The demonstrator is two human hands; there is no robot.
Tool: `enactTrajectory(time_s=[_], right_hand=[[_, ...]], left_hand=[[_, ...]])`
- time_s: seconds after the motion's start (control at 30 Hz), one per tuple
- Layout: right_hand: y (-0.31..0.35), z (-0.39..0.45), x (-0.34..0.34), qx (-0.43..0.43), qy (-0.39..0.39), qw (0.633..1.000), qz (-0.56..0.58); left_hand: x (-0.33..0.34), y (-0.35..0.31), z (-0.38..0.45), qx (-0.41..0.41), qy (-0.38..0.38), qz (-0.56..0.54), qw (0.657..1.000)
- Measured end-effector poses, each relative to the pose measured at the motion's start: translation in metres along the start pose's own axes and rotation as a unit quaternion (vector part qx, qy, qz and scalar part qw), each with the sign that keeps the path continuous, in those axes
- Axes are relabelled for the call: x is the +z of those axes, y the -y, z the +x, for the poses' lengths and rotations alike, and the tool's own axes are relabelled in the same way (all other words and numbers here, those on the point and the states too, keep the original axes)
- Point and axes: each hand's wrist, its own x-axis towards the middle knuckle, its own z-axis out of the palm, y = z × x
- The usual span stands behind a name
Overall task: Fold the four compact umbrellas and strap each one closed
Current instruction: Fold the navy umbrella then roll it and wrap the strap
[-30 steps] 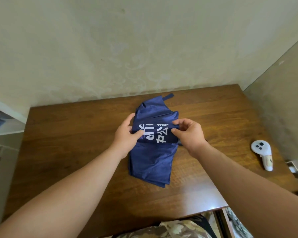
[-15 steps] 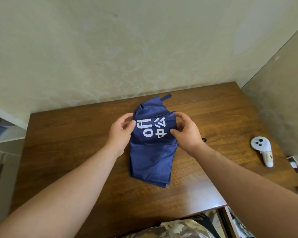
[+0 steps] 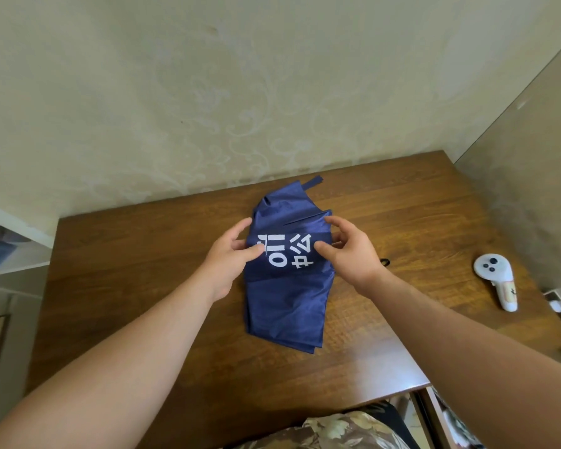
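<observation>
One navy blue compact umbrella (image 3: 285, 303) with white lettering lies collapsed on the brown wooden table (image 3: 136, 254), its loose canopy spread flat. A blue strap tab (image 3: 314, 182) sticks out at its far end. My left hand (image 3: 230, 254) pinches the left edge of the lettered panel between thumb and fingers. My right hand (image 3: 347, 251) pinches the right edge of the same panel, thumb on top. A small black loop (image 3: 384, 262) peeks out right of my right wrist. No other umbrellas are in view.
A white handheld controller (image 3: 497, 280) lies on the table at the right. Walls close off the back and right sides. A white shelf (image 3: 10, 251) stands left of the table. The table's front edge runs just above patterned fabric on my lap.
The lettered panel has been folded down again so only part of the print shows. Both hands shifted slightly along its edges, still pinching the fabric.
</observation>
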Motion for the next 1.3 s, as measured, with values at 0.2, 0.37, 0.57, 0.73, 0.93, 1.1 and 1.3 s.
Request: enactTrajectory(time_s=[0.2, 0.37, 0.57, 0.73, 0.93, 1.1, 1.3], right_hand=[[0.000, 0.002, -0.002, -0.003, -0.024, 0.997, -0.078], [0.000, -0.006, -0.004, -0.010, -0.038, 0.992, -0.121], [-0.003, -0.021, -0.010, -0.062, -0.014, 0.969, -0.238], [-0.013, -0.033, -0.007, -0.087, -0.028, 0.971, -0.221], [-0.023, -0.038, -0.002, -0.112, -0.071, 0.958, -0.255], [-0.024, -0.046, -0.004, -0.139, -0.078, 0.942, -0.294], [-0.016, -0.048, 0.020, -0.216, 0.024, 0.824, -0.523]], left_hand=[[-0.002, 0.002, 0.001, 0.049, -0.055, 0.099, 0.992], [-0.007, 0.005, -0.004, 0.043, -0.030, 0.092, 0.994], [-0.017, 0.013, -0.009, 0.081, 0.005, 0.228, 0.970], [-0.023, 0.024, -0.010, 0.105, -0.016, 0.289, 0.951], [-0.021, 0.025, -0.017, 0.109, -0.029, 0.300, 0.947], [-0.022, 0.025, -0.023, 0.166, -0.029, 0.358, 0.918], [-0.027, 0.030, -0.027, 0.202, -0.023, 0.397, 0.895]])
